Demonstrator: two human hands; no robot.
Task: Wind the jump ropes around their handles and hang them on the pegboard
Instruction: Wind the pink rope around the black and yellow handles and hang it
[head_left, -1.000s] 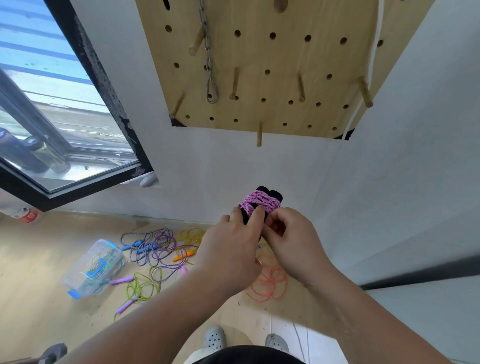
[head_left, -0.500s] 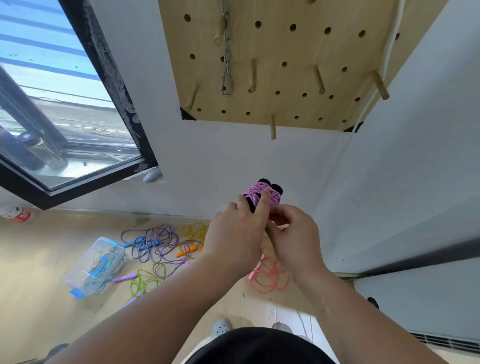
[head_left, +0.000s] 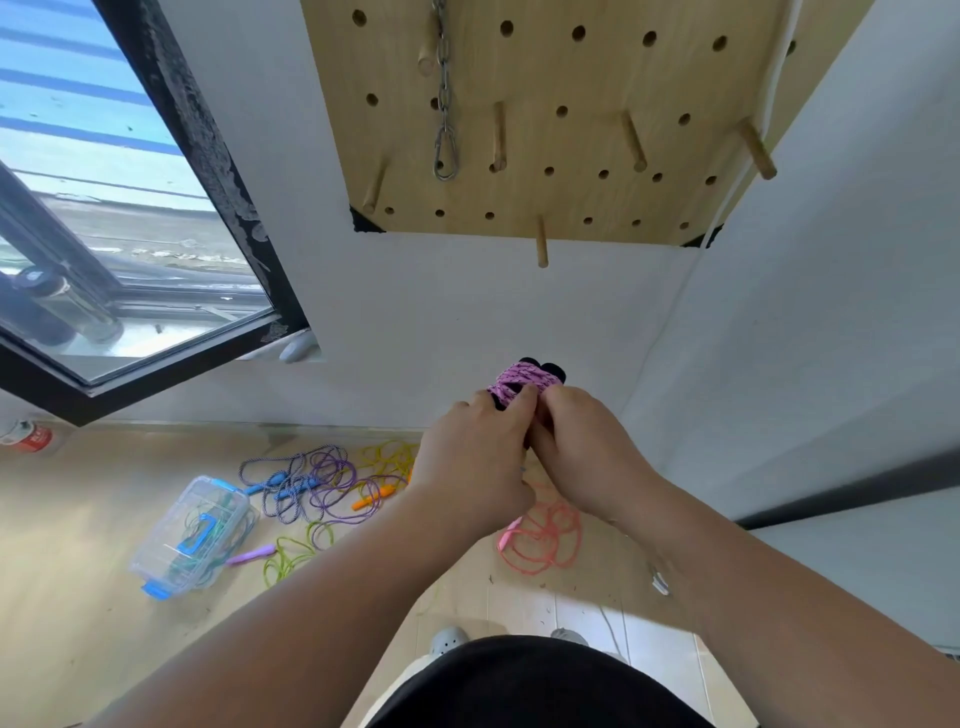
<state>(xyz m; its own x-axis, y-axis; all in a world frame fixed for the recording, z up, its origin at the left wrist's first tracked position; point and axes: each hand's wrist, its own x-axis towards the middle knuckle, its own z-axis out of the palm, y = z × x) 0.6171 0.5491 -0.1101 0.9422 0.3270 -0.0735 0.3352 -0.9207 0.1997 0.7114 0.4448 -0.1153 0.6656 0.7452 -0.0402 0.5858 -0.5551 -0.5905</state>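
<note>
The left hand (head_left: 475, 460) and right hand (head_left: 589, 457) both grip the pink jump rope (head_left: 524, 382), which is wound round its black handles. They hold it before the white wall, below the wooden pegboard (head_left: 561, 78), where a chain (head_left: 443, 93) hangs. On the pale floor (head_left: 78, 545) at left lie tangled loose ropes (head_left: 317, 480) and a clear plastic box (head_left: 189, 535). A black-framed window (head_left: 130, 234) stands far left.

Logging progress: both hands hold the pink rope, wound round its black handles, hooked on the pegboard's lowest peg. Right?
Not hooked. In the head view the left hand and right hand hold the pink rope, wound round its black handles, below the lowest peg, clear of the pegboard.
</note>
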